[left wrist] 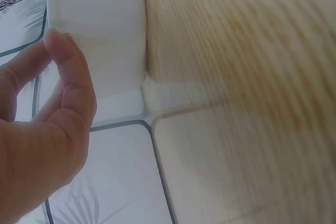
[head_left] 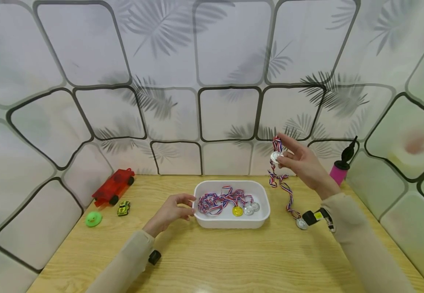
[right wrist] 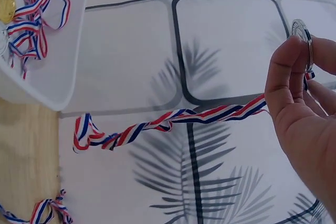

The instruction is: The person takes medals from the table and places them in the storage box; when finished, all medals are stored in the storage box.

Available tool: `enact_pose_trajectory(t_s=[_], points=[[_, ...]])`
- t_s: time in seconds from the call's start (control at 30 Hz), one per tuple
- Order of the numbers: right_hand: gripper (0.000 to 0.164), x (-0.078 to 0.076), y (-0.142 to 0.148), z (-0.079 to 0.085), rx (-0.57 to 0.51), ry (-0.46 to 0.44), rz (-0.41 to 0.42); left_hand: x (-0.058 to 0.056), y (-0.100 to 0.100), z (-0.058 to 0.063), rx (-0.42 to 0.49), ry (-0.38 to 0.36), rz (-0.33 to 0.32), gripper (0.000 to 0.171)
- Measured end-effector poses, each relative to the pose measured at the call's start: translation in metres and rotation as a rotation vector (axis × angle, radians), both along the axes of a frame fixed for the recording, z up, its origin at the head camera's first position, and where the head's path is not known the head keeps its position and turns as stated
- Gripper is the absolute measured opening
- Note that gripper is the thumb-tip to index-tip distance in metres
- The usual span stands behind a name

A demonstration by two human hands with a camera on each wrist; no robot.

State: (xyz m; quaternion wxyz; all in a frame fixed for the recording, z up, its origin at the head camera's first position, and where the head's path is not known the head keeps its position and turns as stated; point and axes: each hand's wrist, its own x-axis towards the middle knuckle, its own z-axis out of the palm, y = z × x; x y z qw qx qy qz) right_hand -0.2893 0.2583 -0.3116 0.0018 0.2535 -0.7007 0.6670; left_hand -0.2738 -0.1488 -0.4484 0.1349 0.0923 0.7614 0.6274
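My right hand (head_left: 299, 162) is raised to the right of a white plastic bin (head_left: 230, 224) and pinches a silver medal (head_left: 276, 157) between thumb and fingers. Its red, white and blue ribbon (right wrist: 205, 115) hangs down twisted. At the bin's left end my left hand (head_left: 171, 211) has loosely bent fingers, the fingertips right at the rim. Inside the bin lie a gold medal (head_left: 237, 211), silver medals (head_left: 248, 210) and a tangle of striped ribbons (head_left: 212, 202). On the table below my right wrist rests another silver medal (head_left: 301, 223), its ribbon (head_left: 290, 199) stretched toward the back.
To the left on the wooden table (head_left: 212, 260) are a red toy car (head_left: 114, 187), a small yellow-green toy car (head_left: 123, 208) and a green duck toy (head_left: 93, 219). A pink and black pump (head_left: 340, 169) stands behind my right arm. Patterned covering (head_left: 230, 114) closes off the back and sides.
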Motion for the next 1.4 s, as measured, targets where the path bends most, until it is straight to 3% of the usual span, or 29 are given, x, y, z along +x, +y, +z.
enact_pose_trajectory(t_s=[0.37,0.6,0.87,1.4], points=[[0.064,0.007,-0.023,0.008,0.044,0.017,0.074,0.001,0.0,0.002,0.005,0.006,-0.023,0.046],[0.061,0.002,-0.038,-0.007,0.119,0.0,0.124,0.003,-0.001,0.0,0.0,-0.003,-0.011,0.045],[0.059,-0.011,-0.045,-0.027,0.149,-0.107,0.12,0.003,0.0,0.0,0.007,0.013,-0.012,0.045],[0.059,-0.028,-0.055,-0.05,0.233,-0.132,0.123,0.001,0.0,0.001,-0.028,-0.002,-0.001,0.044]])
